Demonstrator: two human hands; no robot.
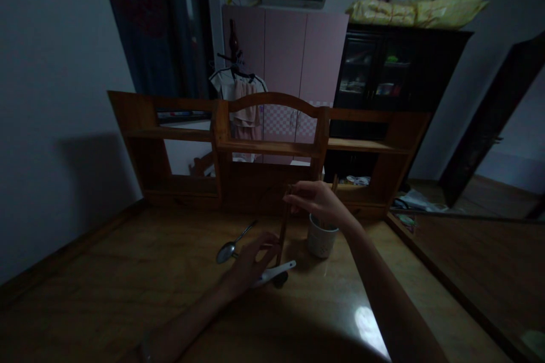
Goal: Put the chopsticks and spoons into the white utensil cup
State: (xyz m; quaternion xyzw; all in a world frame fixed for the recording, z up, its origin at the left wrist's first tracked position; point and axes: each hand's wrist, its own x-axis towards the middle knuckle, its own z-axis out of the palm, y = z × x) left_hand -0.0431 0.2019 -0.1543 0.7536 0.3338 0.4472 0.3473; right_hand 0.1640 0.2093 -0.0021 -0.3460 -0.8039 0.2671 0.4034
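My right hand (317, 199) is raised above a white cup (321, 240) on the wooden desk (140, 278). Its fingers pinch the top of a brown chopstick (283, 232) that hangs nearly upright, its tip close to the desk. More brown sticks stand in the cup. My left hand (251, 264) rests low on the desk with fingers curled over a white spoon (276, 272); whether it grips the spoon is unclear. A metal spoon (232, 245) lies just left of that hand.
A wooden shelf unit (264, 147) stands along the desk's back edge. Behind it are a pink wardrobe (298, 62), hanging clothes (240, 96) and a dark glass cabinet (392, 74). The room is dim. A bright reflection (370, 329) lies on the desk.
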